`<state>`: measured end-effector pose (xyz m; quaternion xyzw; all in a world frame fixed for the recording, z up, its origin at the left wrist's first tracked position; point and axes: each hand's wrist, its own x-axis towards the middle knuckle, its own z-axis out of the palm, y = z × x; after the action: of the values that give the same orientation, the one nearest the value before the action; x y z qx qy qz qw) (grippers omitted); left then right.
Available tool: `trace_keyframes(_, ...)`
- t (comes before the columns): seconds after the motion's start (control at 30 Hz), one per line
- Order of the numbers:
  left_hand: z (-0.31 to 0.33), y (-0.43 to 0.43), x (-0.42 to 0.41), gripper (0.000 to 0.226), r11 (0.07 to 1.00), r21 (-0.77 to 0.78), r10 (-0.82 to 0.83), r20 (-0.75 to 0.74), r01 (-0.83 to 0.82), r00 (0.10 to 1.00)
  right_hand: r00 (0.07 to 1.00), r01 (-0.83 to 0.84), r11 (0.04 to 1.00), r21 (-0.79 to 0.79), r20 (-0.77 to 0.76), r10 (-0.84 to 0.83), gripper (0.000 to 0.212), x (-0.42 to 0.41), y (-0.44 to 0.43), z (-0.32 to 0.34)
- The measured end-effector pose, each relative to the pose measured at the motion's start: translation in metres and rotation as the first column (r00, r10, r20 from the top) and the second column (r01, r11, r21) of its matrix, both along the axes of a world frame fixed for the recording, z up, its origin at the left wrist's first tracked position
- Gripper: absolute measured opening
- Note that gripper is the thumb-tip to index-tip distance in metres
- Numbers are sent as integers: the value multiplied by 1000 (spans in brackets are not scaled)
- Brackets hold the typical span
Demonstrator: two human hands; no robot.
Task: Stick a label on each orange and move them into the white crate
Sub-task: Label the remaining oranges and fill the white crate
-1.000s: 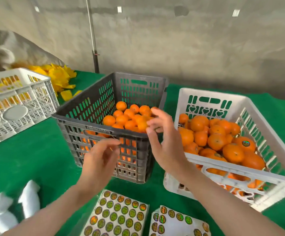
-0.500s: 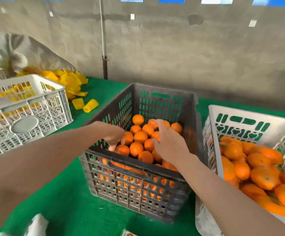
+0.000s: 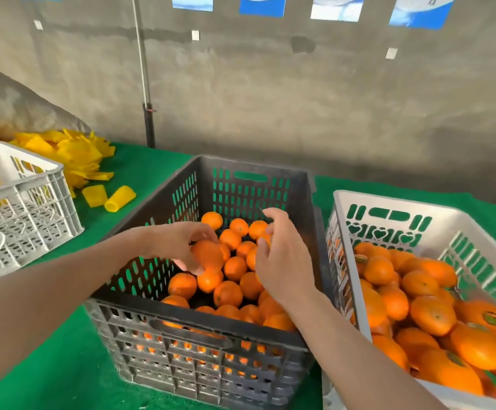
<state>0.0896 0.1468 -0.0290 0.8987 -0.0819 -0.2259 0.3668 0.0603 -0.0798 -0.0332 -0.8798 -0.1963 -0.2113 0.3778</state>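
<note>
A dark grey crate (image 3: 270, 176) in the middle holds several unlabelled oranges (image 3: 228, 292). My left hand (image 3: 178, 244) is inside it, fingers closed around one orange (image 3: 208, 254) lifted just above the pile. My right hand (image 3: 282, 258) hovers beside that orange with the fingers loosely curled over the pile; whether a label sits on its fingertips I cannot tell. To the right stands the white crate (image 3: 388, 202), filled with several oranges (image 3: 433, 315), some bearing round green labels (image 3: 491, 318). The sticker sheets are out of view.
A second white crate (image 3: 33, 184) stands at the left on the green table cover (image 3: 63, 365). Behind it lie a heap of yellow foam sleeves (image 3: 75, 155) and two loose ones (image 3: 119, 198). A metal pole (image 3: 147, 113) rises before the concrete wall.
Both hands have gone from the crate's near edge deeper into the grey crate. My left hand has closed on one orange and raised it. The view has tilted up, so the sticker sheets dropped out.
</note>
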Motion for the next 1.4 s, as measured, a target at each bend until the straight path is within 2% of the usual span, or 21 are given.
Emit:
trace_keyframes(0.07,16,-8,-16,62,955,-295,72,101,-39,992,999,24,992,120,33,-28,28,-2,-1,3)
trace_keyframes(0.17,29,-24,-44,63,837,-545,141,131,-47,981,999,11,954,301,37,-23,6,-9,-8,11)
trace_keyframes(0.3,40,-47,-78,68,648,-751,224,25,-130,974,982,-56,876,478,-133,136,11,-30,-22,31)
trace_keyframes(0.37,43,-61,-93,66,524,-837,221,-49,-161,974,961,-134,854,502,-145,236,13,-46,-31,40)
trace_keyframes(0.43,46,-76,-105,77,392,-898,171,-140,-198,975,944,-212,846,488,-122,307,13,-64,-42,47)
trace_keyframes(0.5,48,-92,-117,92,303,-924,121,-206,-234,971,936,-243,835,493,-108,336,20,-78,-55,50)
trace_keyframes(0.57,49,-110,-128,93,235,-932,86,-264,-277,961,922,-255,806,533,-117,369,14,-91,-68,51)
trace_keyframes(0.63,50,-128,-138,87,212,-918,88,-323,-334,942,914,-253,778,576,-123,388,13,-101,-81,52)
trace_keyframes(0.73,52,-154,-149,62,160,-901,122,-386,-402,914,920,-261,745,613,-76,385,9,-112,-100,57)
trace_keyframes(0.77,52,-162,-151,60,133,-896,114,-410,-423,905,923,-272,745,609,-55,382,12,-115,-107,59)
trace_keyframes(0.9,52,-192,-159,69,88,-885,65,-453,-458,889,908,-318,797,514,-77,412,23,-130,-133,65)
trace_keyframes(0.97,51,-205,-161,70,78,-882,66,-460,-465,885,912,-333,850,409,-89,401,25,-134,-143,69)
trace_keyframes(1.13,48,-228,-166,67,46,-872,63,-484,-487,873,953,-281,945,167,-71,296,13,-138,-159,72)
trace_keyframes(1.27,44,-240,-171,63,24,-874,64,-483,-486,873,971,-235,970,53,-38,238,8,-139,-165,72)
trace_keyframes(1.4,43,-246,-175,61,16,-874,78,-482,-485,872,977,-211,977,8,5,211,8,-140,-167,71)
